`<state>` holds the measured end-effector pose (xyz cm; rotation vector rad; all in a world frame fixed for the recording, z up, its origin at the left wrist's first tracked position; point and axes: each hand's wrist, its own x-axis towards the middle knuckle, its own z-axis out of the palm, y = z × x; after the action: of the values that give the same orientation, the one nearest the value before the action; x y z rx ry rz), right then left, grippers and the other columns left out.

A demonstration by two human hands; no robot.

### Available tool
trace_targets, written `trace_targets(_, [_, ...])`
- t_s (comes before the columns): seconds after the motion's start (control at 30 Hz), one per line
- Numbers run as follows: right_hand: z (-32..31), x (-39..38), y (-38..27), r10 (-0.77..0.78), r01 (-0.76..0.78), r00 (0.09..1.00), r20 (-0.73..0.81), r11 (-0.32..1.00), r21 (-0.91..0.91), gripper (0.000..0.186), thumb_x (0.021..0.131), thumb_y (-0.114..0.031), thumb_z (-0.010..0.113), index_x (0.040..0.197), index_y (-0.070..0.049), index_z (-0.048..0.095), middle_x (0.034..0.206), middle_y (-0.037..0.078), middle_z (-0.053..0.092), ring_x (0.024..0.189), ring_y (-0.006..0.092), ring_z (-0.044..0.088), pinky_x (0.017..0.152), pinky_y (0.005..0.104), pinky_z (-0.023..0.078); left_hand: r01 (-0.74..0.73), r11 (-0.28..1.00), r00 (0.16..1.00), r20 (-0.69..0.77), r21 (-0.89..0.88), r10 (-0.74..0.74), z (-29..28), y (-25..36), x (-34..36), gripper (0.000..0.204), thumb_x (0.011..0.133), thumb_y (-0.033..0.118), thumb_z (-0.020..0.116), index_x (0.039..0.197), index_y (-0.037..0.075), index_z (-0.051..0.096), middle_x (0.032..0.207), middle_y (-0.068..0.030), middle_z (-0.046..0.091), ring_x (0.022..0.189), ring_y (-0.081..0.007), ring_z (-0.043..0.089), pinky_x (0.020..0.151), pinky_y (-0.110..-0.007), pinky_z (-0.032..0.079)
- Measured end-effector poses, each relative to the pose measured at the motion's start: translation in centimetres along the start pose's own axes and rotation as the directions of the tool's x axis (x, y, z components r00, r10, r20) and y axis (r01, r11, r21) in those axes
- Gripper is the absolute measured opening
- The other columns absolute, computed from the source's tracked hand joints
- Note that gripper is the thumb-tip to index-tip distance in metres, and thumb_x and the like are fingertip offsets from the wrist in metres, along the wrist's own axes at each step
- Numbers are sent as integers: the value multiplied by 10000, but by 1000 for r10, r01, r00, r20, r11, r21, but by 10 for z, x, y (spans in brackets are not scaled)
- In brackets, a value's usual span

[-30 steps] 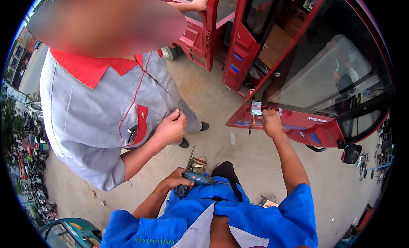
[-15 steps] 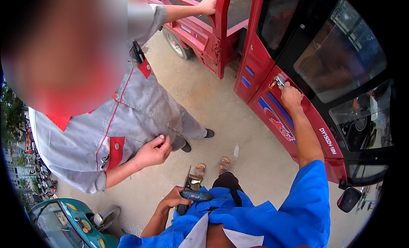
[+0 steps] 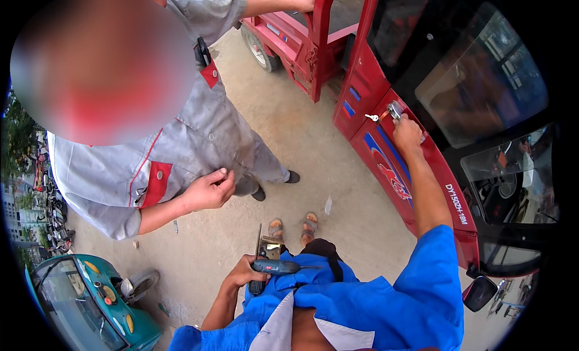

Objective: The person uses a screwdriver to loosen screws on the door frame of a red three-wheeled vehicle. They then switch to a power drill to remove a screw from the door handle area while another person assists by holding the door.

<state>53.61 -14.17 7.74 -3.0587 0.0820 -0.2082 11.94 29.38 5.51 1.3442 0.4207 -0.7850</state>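
My left hand (image 3: 242, 271) is closed around a blue-grey cordless drill (image 3: 276, 266), held at my waist with its bit pointing right. Beside the drill, on the same hand's side, are a brass-coloured metal piece (image 3: 271, 249) and a long dark strip; whether my fingers hold these too is unclear. Stretched out to the right, my right hand (image 3: 408, 135) has its fingers curled at the silver door handle (image 3: 395, 109) of a red three-wheeled cargo vehicle (image 3: 386, 164). A key (image 3: 373, 117) sticks out to the left by this handle.
A person in grey work clothes (image 3: 199, 134) stands close on the left, one hand on the red cargo bed rail (image 3: 271, 16). At lower left is a teal vehicle (image 3: 99, 303). A side mirror (image 3: 479, 293) juts out at right.
The key by the door handle now shows, pointing left. My right hand has shifted slightly at the handle. The view has turned a little; the drill stays in my left hand.
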Motion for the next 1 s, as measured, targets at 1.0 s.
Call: trace_targets(1.0, [10,-8,-39,244,-244,961,-126,970,16,532,843,-462,662,1078,6,568,1115,208,617,1078,375,589,887,526,424,-23,999,1000,-1,28,23,-23,-18,-8,362,655,84,813,989,-12,712,830,-52,714,745,-121,647,736,-280,523])
